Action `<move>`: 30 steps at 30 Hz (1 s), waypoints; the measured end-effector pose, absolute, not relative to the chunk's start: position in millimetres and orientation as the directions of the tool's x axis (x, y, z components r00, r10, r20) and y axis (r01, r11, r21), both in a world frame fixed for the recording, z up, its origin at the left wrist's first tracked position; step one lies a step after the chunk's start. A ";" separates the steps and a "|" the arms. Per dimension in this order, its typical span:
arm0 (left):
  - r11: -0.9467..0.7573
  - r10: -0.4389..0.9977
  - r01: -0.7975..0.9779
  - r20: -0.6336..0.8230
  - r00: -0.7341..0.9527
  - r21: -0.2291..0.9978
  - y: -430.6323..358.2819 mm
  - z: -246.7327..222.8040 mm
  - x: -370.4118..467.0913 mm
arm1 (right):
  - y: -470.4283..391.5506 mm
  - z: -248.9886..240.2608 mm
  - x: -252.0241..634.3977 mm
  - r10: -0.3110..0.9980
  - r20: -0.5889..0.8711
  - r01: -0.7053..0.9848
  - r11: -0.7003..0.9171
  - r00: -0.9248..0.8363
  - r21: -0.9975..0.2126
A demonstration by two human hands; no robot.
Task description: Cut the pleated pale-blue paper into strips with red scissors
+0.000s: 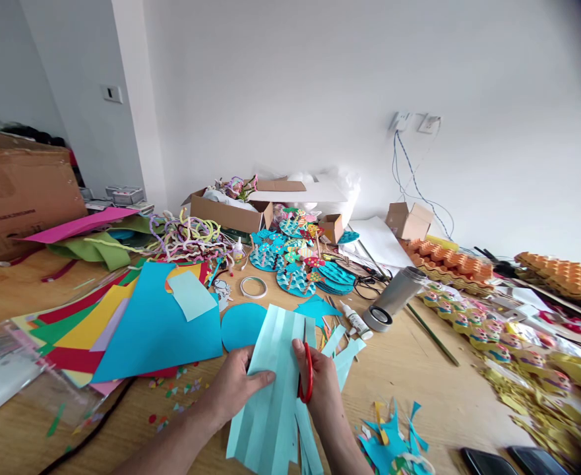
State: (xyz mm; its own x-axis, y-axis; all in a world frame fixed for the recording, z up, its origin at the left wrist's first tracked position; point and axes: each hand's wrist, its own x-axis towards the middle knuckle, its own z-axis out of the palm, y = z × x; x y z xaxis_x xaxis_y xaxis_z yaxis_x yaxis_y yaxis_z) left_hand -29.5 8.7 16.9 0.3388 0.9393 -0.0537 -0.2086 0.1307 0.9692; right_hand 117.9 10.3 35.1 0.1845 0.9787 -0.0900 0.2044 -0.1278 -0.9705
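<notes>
A pale aqua sheet of paper with lengthwise fold lines is pinched at its left edge by my left hand, thumb on top. My right hand holds red-handled scissors, whose blades lie along the sheet's right side. Cut aqua strips hang below my right hand, and more strips lie to its right. Behind the sheet is a blue paper circle. To the left, a large blue sheet carries a small pale aqua piece.
A steel thermos, white glue bottle and tape roll stand or lie beyond my hands. Blue scraps and dark phones are at the front right. Orange egg trays lie farther right; a cardboard box is far left.
</notes>
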 end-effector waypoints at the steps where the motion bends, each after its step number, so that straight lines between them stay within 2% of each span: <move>1: 0.129 0.939 -0.209 -0.051 0.340 0.969 8.5 16.6 -29.6 | 10.4 35.1 117.8 0.979 -0.089 0.209 -0.126 0.182 -0.970; 9: 0.115 0.940 -0.215 -0.037 0.338 0.970 9.2 13.0 -29.3 | 10.5 33.7 117.7 0.978 -0.108 0.203 -0.144 0.181 -0.969; 19: 0.127 0.939 -0.175 -0.062 0.337 0.976 8.4 15.1 -29.0 | 12.0 31.1 120.9 0.976 -0.046 0.329 -0.115 0.211 -0.937; 30: 0.133 0.942 -0.170 -0.072 0.327 0.976 8.0 19.1 -29.2 | 12.0 31.3 121.3 0.976 -0.082 0.309 -0.142 0.200 -0.941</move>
